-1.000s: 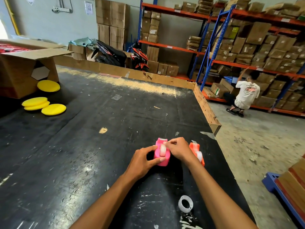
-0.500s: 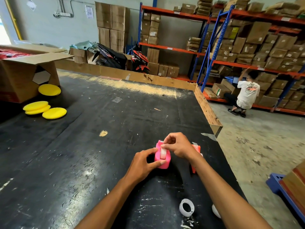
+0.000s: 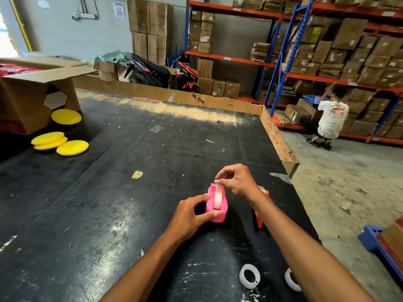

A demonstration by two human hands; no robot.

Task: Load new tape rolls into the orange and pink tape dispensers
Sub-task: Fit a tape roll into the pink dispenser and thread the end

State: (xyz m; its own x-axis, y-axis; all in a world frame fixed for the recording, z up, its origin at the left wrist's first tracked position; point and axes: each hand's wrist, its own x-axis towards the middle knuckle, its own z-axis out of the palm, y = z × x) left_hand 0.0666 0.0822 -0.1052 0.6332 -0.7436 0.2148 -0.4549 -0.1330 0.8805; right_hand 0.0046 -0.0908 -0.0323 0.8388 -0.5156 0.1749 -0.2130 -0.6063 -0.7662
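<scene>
A pink tape dispenser [image 3: 220,211] stands on the black table [image 3: 109,203] with a whitish tape roll [image 3: 217,198] seated in its slot. My left hand [image 3: 192,216] grips the dispenser's near left side with thumb and fingers. Just above the dispenser's far end, my right hand [image 3: 236,182] pinches the free end of the tape. The orange dispenser [image 3: 260,216] stands right of the pink one, mostly hidden behind my right forearm. Two white empty tape cores lie near the table's front: one [image 3: 249,279] in full view, another [image 3: 291,280] partly under my right arm.
Several yellow round pads [image 3: 60,142] lie at the table's left beside an open cardboard box [image 3: 28,99]. A cardboard rim [image 3: 280,140] edges the table's far and right sides. Beyond it, a person [image 3: 330,118] crouches at shelving stacked with boxes.
My right hand has lifted from the pink dispenser's top, drawing the tape end upward. The view has dropped, bringing a second white core into sight.
</scene>
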